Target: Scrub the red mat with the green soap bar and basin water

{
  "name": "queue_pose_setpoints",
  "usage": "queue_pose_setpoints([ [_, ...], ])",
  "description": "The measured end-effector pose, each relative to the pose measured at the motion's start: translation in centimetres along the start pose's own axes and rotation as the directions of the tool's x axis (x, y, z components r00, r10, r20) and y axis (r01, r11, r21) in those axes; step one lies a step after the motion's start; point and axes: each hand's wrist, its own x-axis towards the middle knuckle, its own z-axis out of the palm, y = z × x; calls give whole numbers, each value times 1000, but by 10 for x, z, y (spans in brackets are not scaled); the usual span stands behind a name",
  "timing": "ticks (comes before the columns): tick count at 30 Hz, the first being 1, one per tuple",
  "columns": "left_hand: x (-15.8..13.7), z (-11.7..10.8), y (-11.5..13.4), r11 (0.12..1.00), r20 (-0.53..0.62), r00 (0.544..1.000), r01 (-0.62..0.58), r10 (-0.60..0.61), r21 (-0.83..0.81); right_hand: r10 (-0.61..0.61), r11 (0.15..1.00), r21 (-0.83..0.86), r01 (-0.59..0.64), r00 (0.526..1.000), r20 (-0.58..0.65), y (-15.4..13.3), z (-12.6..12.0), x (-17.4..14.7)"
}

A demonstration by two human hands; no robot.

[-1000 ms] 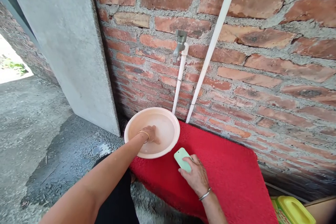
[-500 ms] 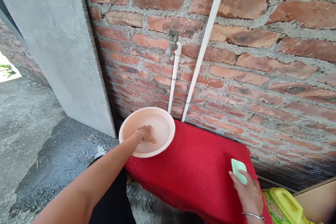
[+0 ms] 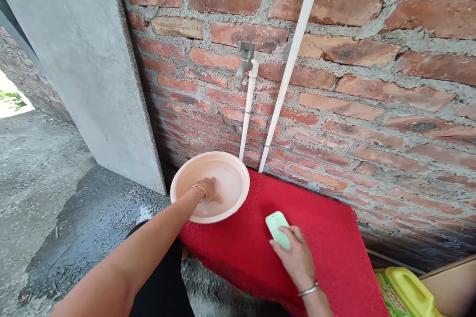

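Note:
A pale pink plastic basin (image 3: 238,203) of cloudy water stands on the far left end of a red cloth (image 3: 256,257). Inside it, my left hand (image 3: 208,189) dips into the water, fingers apart and partly under the surface, with nothing seen in them. My right hand (image 3: 297,252) grips a pale green scrub brush (image 3: 277,228) from its near end, thumb on one side and fingers on the other. The brush is over the middle of the red cloth, right of the basin; its underside is hidden.
A metal tap (image 3: 245,62) on a white pipe sticks out of the brick wall (image 3: 357,94) above the basin. Another white pipe (image 3: 290,64) runs beside it. To the left leans a grey slab (image 3: 100,84). A yellow jug (image 3: 407,290) sits at the lower right.
My right hand has carried the brush leftward across the red cloth, from its right end to its middle. My left hand stays in the basin.

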Motion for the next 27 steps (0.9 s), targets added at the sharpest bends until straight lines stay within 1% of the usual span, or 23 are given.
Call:
queue_pose_setpoints([
  [2,-1,0,1,1000,-2,1000,-8,8,5,-108,994,-7,109,991,73,-31,14,5],
  [4,0,1,1,1000,-12,1000,2,-2,7,-169,985,-21,173,976,134,-51,23,9],
  [5,1,2,0,1000,-19,1000,10,-10,5,-184,981,-26,190,971,155,-56,25,11],
  [7,2,3,0,1000,-25,999,26,-26,1,-182,981,-29,190,969,167,-55,27,16],
  [9,4,4,-1,1000,-22,999,24,-24,2,-139,990,-15,143,979,149,-42,26,22],
  [12,6,4,-3,1000,-18,1000,19,-19,3,-9,1000,19,7,994,113,-14,18,30],
  [14,6,5,-3,1000,-22,1000,20,-20,-2,103,994,15,-104,990,92,6,9,33],
  [16,6,5,-4,1000,-26,999,20,-20,-4,214,977,-16,-213,975,55,25,-3,33],
  [19,5,5,-3,1000,-28,1000,1,-1,0,380,922,-65,-381,925,-29,55,-25,28],
  [22,2,2,-1,1000,-16,1000,-21,21,11,519,845,-79,-529,847,-120,88,-49,17],
  [25,-1,0,0,1000,-8,1000,-18,18,17,592,786,-68,-615,779,-209,116,-68,4],
  [27,-2,0,0,1000,-11,1000,-5,6,17,612,760,-66,-646,747,-260,124,-73,-3],
])
